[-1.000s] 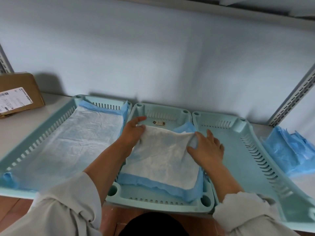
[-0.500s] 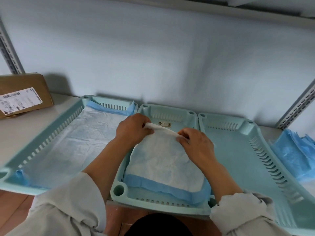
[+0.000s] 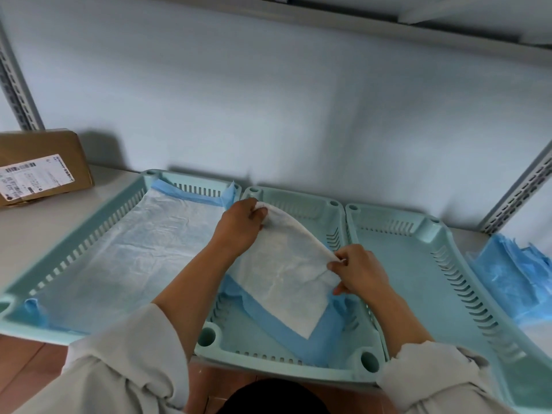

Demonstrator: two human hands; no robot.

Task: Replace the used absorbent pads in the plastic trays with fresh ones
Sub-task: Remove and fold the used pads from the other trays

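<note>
Three pale green plastic trays stand side by side on a shelf. The left tray (image 3: 98,231) holds a white pad with blue edges (image 3: 143,249), laid flat. Over the middle tray (image 3: 298,363), a second white pad with a blue border (image 3: 283,276) hangs tilted, its near corner still touching the tray floor. My left hand (image 3: 242,225) grips its far corner, and my right hand (image 3: 355,270) pinches its right edge. The right tray (image 3: 448,264) has no pad in it.
A brown cardboard box with a label (image 3: 38,168) lies on the shelf at far left. A heap of blue pads (image 3: 513,279) sits right of the trays. Perforated metal uprights (image 3: 519,192) frame the shelf, with a wall close behind.
Both hands have lifted the middle pad's far edge up and back, peeling it off the tray floor. The right hand has drawn toward me and to the right along the pad's edge.
</note>
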